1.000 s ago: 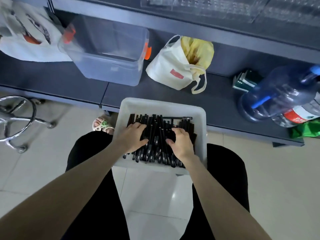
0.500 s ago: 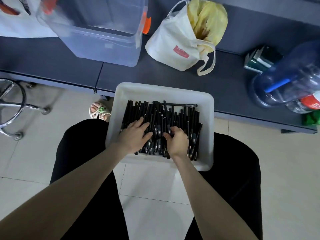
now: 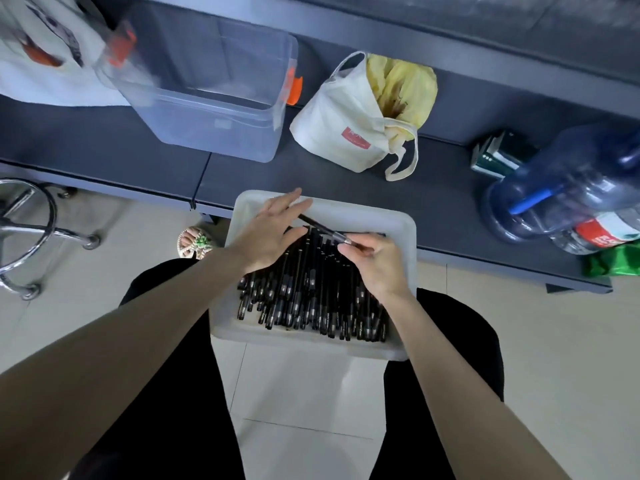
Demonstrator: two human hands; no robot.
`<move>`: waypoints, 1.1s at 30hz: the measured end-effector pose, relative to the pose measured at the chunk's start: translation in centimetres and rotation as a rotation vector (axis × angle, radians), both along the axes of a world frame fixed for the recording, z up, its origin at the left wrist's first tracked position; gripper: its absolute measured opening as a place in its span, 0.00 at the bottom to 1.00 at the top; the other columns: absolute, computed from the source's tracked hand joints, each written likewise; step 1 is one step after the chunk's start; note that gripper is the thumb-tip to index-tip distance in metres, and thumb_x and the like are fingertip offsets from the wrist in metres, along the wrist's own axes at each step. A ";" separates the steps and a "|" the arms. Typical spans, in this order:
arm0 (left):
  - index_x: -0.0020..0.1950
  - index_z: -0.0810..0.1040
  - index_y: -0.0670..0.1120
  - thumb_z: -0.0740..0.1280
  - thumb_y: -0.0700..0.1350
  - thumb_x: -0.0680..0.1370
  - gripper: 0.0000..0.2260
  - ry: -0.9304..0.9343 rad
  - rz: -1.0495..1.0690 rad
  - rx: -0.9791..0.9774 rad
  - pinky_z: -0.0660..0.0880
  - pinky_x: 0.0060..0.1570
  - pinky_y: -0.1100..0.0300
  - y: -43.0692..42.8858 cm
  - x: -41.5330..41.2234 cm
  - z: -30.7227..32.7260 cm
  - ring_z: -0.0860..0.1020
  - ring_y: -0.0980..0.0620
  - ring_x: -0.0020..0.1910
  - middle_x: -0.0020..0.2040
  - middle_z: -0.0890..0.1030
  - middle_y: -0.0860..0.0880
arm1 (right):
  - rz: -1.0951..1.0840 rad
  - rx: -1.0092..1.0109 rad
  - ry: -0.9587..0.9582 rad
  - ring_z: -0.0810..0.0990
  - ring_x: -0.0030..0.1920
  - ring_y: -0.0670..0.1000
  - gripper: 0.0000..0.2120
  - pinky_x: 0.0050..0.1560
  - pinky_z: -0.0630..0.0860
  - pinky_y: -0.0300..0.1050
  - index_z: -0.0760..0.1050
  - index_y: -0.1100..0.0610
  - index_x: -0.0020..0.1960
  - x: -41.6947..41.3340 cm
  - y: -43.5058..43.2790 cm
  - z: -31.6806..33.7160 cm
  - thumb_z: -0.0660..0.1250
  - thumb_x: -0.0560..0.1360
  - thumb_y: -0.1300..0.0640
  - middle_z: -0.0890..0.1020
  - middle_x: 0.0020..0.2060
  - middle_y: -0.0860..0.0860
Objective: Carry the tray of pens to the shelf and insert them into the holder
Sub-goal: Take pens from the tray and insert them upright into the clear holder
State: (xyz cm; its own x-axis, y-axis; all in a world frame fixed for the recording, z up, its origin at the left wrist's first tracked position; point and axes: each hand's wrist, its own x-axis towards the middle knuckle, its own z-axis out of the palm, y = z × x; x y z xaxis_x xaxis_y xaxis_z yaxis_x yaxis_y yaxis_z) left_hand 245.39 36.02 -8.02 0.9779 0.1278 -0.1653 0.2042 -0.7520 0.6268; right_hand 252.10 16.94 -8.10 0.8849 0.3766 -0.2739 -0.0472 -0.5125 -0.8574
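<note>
Knees in black trousers frame pale floor tiles, and a white rectangular plastic tray spans the gap between them, its far edge reaching the front of a long dark grey bench. Slim black pens with silver bands lie heaped in the tray, mostly lengthwise. Over its right side the right hand pinches a single black pen between thumb and forefinger, lifted above the heap and slanting up-left. The left hand hovers over the tray's far left corner, fingers straight and spread, grasping nothing; whether they touch the lifted pen's tip I cannot tell. On the bench beyond stand a clear plastic storage bin with orange clips, a cream cloth tote bag holding yellow plastic, and, to the right, a large blue water jug lying on its side
</note>
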 end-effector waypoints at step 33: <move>0.76 0.55 0.49 0.72 0.50 0.72 0.38 -0.414 0.350 -0.181 0.62 0.66 0.58 9.7 16.4 18.9 0.63 0.50 0.72 0.74 0.63 0.50 | -0.091 0.175 -0.957 0.81 0.40 0.59 0.08 0.48 0.77 0.53 0.72 0.60 0.52 18.9 14.2 29.6 0.67 0.75 0.61 0.82 0.35 0.54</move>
